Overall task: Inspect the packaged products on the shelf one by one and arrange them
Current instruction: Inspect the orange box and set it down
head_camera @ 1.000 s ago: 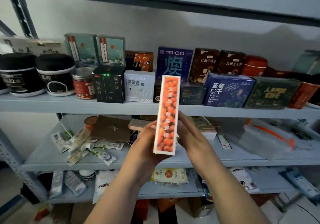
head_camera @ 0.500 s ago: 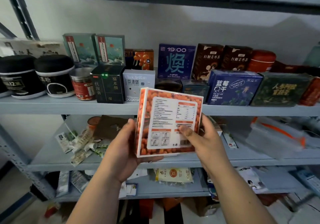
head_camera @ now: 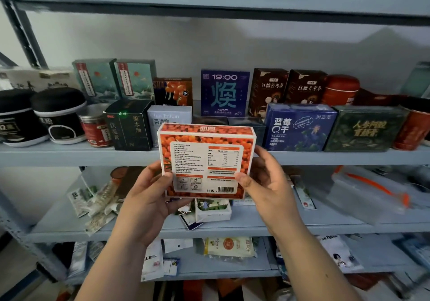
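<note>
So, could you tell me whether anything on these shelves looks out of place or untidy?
Yes: on the shelf below the boxes, at the left, loose sachets lie strewn at all angles, while the boxes stand upright. The held orange box looks undamaged.

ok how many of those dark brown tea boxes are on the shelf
2. The left brown box stands beside the purple box; the right brown box beside the red tin. Others may sit hidden behind.
</note>
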A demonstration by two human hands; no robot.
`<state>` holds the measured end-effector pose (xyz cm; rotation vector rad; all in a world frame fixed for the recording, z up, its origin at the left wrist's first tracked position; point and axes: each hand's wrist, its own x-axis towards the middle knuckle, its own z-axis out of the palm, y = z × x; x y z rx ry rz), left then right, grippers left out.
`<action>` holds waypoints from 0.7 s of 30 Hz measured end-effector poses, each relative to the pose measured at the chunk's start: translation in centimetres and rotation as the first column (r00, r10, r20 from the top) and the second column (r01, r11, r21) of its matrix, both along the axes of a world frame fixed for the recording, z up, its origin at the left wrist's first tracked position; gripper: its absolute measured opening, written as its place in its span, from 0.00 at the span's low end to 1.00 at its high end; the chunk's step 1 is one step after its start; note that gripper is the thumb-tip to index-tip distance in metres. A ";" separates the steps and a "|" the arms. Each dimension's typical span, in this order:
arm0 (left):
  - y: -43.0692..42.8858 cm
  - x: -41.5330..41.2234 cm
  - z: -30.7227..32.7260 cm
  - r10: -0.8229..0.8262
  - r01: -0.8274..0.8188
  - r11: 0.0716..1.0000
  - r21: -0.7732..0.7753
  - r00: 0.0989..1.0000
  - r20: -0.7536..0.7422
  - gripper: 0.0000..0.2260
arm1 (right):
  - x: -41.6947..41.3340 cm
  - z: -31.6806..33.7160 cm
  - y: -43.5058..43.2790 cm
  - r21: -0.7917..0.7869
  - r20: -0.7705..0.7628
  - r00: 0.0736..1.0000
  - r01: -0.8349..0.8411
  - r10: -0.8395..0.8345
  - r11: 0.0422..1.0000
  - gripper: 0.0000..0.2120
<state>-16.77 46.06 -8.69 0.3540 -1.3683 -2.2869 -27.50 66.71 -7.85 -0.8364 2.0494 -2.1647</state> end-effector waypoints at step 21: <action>2.0 -2.1 0.4 0.066 -0.056 0.982 -0.182 0.996 0.053 0.20 | -4.4 0.8 2.0 -0.141 0.194 0.968 -0.132 0.158 0.981 0.24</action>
